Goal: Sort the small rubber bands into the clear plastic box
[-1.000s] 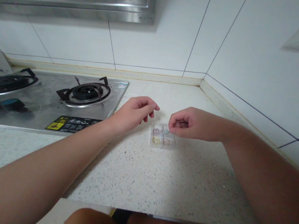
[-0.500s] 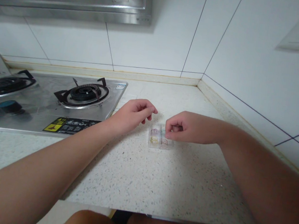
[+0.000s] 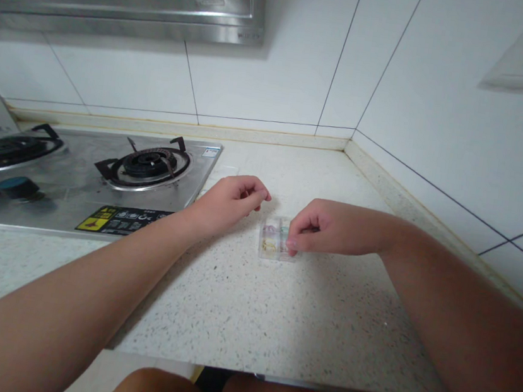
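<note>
A pale, speckled bench (image 3: 228, 309) is edged at the back and right by a low upstand (image 3: 268, 138). A steel gas hob (image 3: 71, 188) is set into its left part, and a small clear divided box (image 3: 269, 243) is laid flat beyond the hob's right edge.

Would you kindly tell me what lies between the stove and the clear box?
The head view shows the left hand and speckled countertop between them.

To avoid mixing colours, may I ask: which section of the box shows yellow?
The near left section of the box; the far left one looks purplish, and the right hand partly covers the right two.
</note>
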Demonstrator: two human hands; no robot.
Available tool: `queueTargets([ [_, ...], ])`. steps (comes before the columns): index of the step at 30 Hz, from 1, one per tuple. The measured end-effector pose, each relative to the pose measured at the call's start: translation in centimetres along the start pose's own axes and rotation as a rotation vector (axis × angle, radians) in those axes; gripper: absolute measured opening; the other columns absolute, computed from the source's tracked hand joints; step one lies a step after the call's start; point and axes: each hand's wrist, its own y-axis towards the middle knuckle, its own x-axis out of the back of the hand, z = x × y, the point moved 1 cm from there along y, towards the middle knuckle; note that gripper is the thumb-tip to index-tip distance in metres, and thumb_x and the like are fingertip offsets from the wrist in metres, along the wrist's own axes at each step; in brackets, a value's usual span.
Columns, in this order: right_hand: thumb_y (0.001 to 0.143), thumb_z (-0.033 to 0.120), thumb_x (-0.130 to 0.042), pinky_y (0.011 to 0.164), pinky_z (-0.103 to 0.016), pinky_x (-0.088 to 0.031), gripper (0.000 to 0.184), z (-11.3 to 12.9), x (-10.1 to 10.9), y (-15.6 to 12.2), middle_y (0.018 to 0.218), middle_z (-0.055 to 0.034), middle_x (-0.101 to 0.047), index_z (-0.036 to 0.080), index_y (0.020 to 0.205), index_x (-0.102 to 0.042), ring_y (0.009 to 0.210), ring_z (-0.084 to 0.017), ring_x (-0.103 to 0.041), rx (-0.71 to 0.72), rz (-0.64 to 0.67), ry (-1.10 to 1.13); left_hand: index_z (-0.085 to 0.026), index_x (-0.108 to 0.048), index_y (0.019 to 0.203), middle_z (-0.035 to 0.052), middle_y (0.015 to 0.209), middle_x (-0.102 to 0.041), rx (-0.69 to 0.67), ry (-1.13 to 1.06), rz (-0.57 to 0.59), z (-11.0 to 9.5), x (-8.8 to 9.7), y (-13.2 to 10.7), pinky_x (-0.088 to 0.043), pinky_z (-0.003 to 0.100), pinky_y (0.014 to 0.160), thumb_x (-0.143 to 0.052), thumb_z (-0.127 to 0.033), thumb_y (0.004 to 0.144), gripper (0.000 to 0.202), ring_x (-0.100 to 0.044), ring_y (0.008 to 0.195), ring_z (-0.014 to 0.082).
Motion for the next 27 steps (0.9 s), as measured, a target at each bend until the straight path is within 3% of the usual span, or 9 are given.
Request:
queueTargets([
  [10, 0.087, 0.045, -0.063, 0.049, -0.024, -0.028, 0.031, 0.47, -0.31, 0.2, 0.059, 0.0035, -0.051, 0.017, 0.075, -0.068, 0.052, -0.008, -0.041, -0.01, -0.027, -0.018, -0.017, -0.071, 0.092, 0.0015, 0.073, -0.065, -0.003, 0.032, 0.005, -0.23, -0.12, -0.14, -0.043, 0.025, 0.061, -0.054, -0.031, 0.093, 0.023, -0.056, 0.066, 0.0128],
  [27, 0.084, 0.039, -0.064, 0.051, -0.026, -0.028, 0.025, 0.93, -0.48, 0.24, 0.055, 0.003, -0.05, 0.019, 0.082, -0.079, 0.05, -0.008, -0.038, -0.024, -0.024, -0.136, -0.017, -0.07, 0.089, 0.002, 0.075, -0.065, -0.034, 0.062, 0.04, -0.21, -0.36, -0.3, -0.042, 0.024, 0.061, -0.053, -0.028, 0.092, 0.021, -0.056, 0.067, 0.0131],
])
